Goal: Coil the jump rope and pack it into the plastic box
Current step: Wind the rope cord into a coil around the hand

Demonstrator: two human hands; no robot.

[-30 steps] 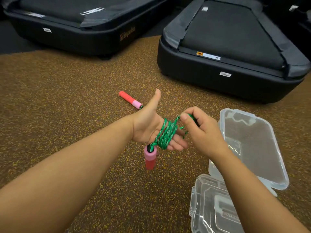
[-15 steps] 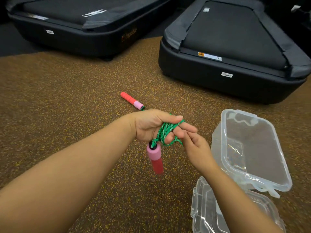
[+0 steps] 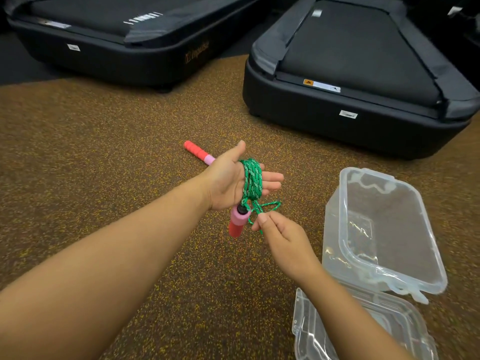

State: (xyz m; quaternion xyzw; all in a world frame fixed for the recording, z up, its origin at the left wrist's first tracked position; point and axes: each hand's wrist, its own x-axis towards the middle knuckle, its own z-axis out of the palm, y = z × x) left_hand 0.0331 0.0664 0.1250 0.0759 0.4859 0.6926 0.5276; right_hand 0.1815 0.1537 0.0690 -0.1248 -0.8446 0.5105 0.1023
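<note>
A green jump rope is wound in several turns around the palm and fingers of my left hand, which is held flat with fingers spread and thumb up. One pink-and-red handle dangles below that hand. My right hand pinches a loose strand of the rope just under the coil. The second handle lies on the floor behind my left hand. A clear plastic box stands open on the floor to the right, with nothing in it.
The box's clear lid lies flat in front of the box. Two black treadmill decks stand across the back. The floor is brown speckled rubber.
My left hand, closed over the coil half a second ago, has spread flat again. My right hand has dropped below the coil, pulling a strand of rope down.
</note>
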